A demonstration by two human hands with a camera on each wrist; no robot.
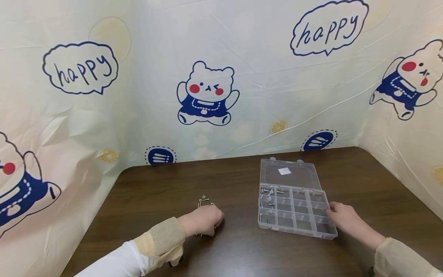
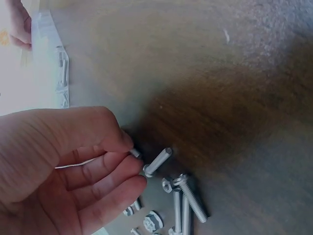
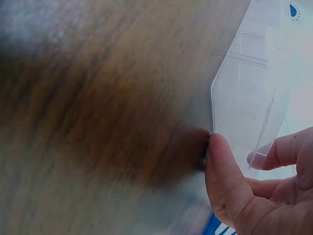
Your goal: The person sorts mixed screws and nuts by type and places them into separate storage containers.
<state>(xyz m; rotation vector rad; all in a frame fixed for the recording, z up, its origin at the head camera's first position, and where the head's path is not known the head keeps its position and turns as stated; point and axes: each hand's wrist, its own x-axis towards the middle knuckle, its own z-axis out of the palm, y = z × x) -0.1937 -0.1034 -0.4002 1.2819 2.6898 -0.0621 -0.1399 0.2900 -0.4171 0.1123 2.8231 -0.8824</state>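
My left hand (image 1: 204, 220) is low over a small group of metal hardware left of the middle of the table. In the left wrist view, its thumb and fingertips pinch a small screw (image 2: 136, 153), mostly hidden by the fingers. Just past the fingertips lie a loose bolt (image 2: 159, 161), a long threaded bolt (image 2: 191, 199) and a flanged nut (image 2: 153, 222). A clear plastic compartment box (image 1: 300, 204) stands open to the right. My right hand (image 1: 347, 221) grips its right wall, thumb on one side and fingers on the other.
The box's transparent lid (image 1: 273, 175) lies folded back, with a white paper square (image 1: 285, 171) on it. Screws (image 1: 265, 191) sit mostly in the left column of compartments. Behind the brown table (image 1: 152, 188) hangs a printed curtain (image 1: 152, 96).
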